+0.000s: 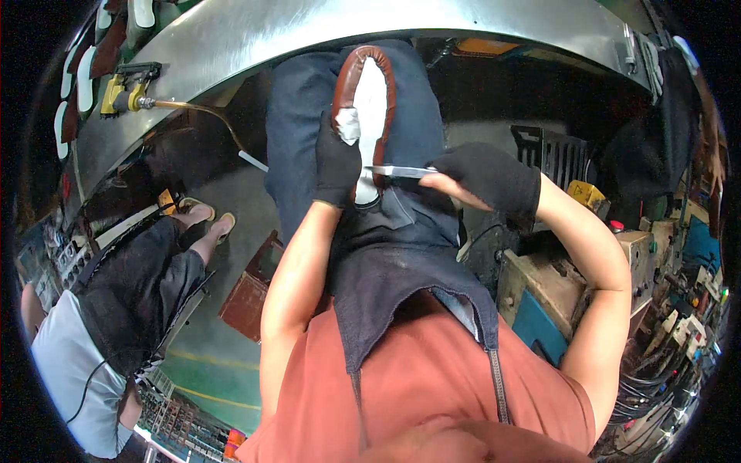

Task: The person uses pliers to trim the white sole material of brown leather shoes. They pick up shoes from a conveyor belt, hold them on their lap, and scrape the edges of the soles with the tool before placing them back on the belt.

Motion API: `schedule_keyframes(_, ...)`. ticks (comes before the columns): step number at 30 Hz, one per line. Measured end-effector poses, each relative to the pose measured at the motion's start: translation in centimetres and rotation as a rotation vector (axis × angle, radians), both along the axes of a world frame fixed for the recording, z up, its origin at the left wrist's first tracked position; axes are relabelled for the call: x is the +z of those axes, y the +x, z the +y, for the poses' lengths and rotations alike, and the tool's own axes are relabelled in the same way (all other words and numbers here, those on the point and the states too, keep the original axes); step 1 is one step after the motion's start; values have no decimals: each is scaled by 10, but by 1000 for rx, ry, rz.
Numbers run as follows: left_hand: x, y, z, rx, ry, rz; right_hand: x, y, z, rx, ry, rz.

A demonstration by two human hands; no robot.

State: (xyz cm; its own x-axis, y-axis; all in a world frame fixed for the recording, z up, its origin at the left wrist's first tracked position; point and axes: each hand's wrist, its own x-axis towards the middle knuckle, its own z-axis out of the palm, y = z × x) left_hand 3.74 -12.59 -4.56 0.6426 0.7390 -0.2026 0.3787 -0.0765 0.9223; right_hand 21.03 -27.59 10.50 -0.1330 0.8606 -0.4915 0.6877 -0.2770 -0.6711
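Note:
Sole side up, a brown leather shoe upper (338, 94) with a white insole (370, 96) rests across my lap, toe pointing away from me. My left hand (337, 166), in a black glove, is closed around its left side near the middle. A crumpled white patch (348, 126) shows at that hand's fingertips; I cannot tell whether it is a finger wrap or loose material. My right hand (490, 177), also black-gloved with bare fingers, grips a flat silver knife (403, 171). The blade points left and its tip lies over the shoe's right edge, near the heel.
A curved metal bench (386, 17) stands just beyond my knees. On its left lies a yellow air tool (123, 96) with a hose (202, 108). Shoe parts (85, 77) hang far left. Another person (131, 309) sits at left; a brown stool (251, 293) and, at right, a machine (540, 297) flank me.

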Motion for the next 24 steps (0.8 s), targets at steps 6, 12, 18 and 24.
schedule_keyframes(6,-6,-14,8,-471,125,195,-5,0,51,-33,510,-26)
schedule_keyframes(12,8,-37,-28,-222,-402,-137,-2,-10,27,-155,348,-159)
schedule_keyframes(18,38,-67,-58,-422,19,4,-46,-10,-17,-563,59,236)
schedule_keyframes(24,100,-81,-11,-267,-155,66,-8,-1,-57,-693,45,250)
